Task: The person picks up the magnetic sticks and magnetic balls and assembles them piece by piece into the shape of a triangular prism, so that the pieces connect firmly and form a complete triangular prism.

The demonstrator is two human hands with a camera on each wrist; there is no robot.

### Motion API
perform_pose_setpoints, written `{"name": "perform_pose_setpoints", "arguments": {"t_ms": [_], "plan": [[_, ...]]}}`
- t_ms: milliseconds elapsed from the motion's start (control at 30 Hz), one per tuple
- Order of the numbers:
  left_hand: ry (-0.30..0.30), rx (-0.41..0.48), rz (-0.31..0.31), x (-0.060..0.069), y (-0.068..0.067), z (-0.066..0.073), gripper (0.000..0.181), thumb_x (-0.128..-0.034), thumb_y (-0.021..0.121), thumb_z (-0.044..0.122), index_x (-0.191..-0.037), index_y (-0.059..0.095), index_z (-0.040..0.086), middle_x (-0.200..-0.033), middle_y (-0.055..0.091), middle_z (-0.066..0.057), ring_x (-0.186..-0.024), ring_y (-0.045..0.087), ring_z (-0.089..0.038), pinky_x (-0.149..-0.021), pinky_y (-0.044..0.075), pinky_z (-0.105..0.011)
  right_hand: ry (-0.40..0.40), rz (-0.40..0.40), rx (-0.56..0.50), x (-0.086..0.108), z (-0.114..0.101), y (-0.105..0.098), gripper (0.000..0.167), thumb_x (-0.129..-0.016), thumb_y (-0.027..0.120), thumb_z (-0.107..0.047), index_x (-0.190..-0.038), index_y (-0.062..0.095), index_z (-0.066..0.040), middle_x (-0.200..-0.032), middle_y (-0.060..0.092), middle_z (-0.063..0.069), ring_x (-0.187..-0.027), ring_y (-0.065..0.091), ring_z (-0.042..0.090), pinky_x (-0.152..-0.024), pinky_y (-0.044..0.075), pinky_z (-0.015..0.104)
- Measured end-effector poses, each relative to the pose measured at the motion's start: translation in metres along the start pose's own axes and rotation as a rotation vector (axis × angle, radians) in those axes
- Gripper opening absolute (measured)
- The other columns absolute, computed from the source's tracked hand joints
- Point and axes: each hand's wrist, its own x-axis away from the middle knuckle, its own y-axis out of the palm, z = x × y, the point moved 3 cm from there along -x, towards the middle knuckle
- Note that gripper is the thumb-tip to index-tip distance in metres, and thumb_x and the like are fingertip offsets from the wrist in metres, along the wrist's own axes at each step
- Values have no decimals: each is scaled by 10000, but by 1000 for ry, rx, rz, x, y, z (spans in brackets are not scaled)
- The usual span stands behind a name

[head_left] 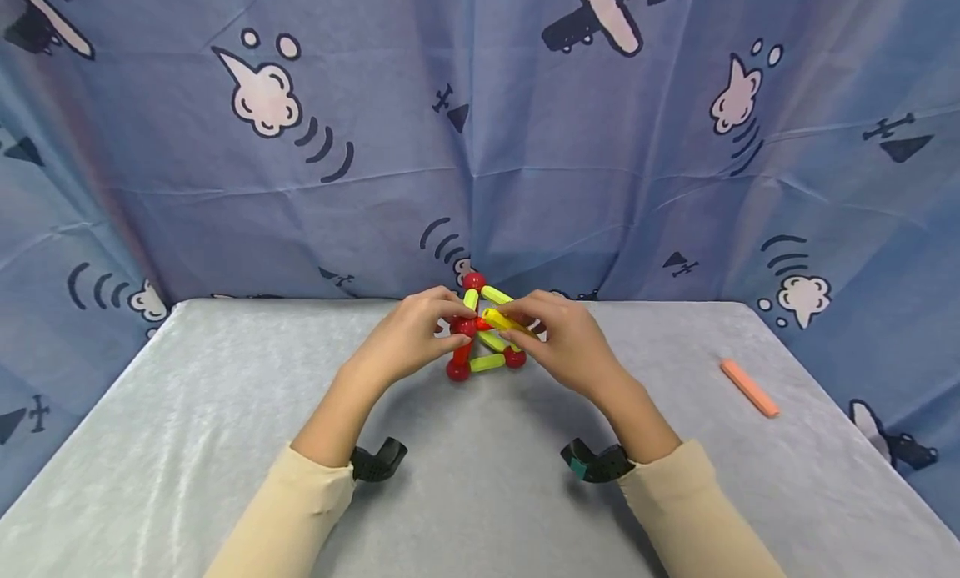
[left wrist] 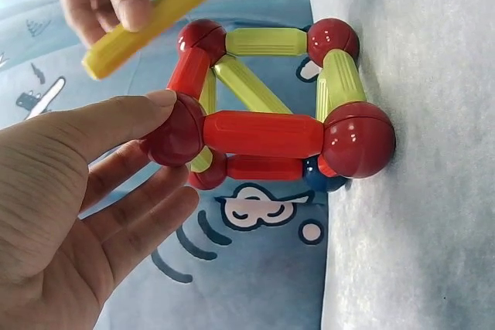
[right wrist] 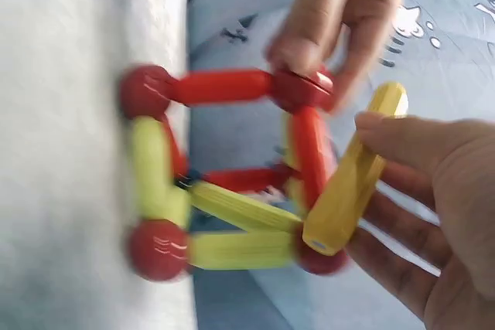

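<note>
A frame of magnetic building sticks and balls stands near the back of the table. Its red stick (left wrist: 263,133) joins two red balls, and several lime-yellow sticks (left wrist: 267,42) make up other edges. Between thumb and fingers my left hand (head_left: 408,332) pinches an upper red ball (left wrist: 176,130) at the near corner. My right hand (head_left: 566,340) holds a loose yellow magnetic stick (right wrist: 352,183) beside the top of the frame. In the left wrist view that stick is apart from the balls. A dark blue ball (left wrist: 323,175) is partly hidden at the far lower corner.
An orange stick (head_left: 750,388) lies alone on the right side of the grey-covered table (head_left: 225,444). Behind the table hangs a blue patterned curtain (head_left: 525,211), close to the frame. Black wrist-camera mounts (head_left: 378,461) sit below both wrists.
</note>
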Motion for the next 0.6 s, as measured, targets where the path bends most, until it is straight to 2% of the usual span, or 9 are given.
{"name": "perform_pose_setpoints", "arguments": {"t_ms": [167,367,433,600], "plan": [[20,5,2,-1,2,0,287,-893,783,179,-1176,754,143,-1143,678,-15,-965,655,-212,-807,570,-306,-46,-15,109,5,0,15,266,-827,838,-147,-1084,767,-132,-946,732,17,-804,688,159,-701,590,308],[-1,5,6,0,1,-2,282,-891,782,157,-1171,757,137,-1133,681,-19,-962,659,-202,-806,585,-306,-57,-29,198,5,-1,33,277,-804,860,-182,-1053,773,-94,-974,766,47,-777,709,174,-719,608,321],[0,2,5,1,2,-2,282,-891,782,157,-1171,757,138,-1133,681,-19,-959,657,-197,-805,588,-304,-49,-20,213,5,-1,38,272,-806,860,-192,-1047,777,-96,-968,776,42,-764,710,173,-716,606,322],[5,10,17,2,1,-2,278,-889,782,146,-1166,759,131,-1129,682,-28,-959,661,-205,-814,598,-316,-40,64,230,7,-1,46,254,-781,879,-200,-1004,791,-115,-897,790,13,-702,700,166,-661,583,304]]}}
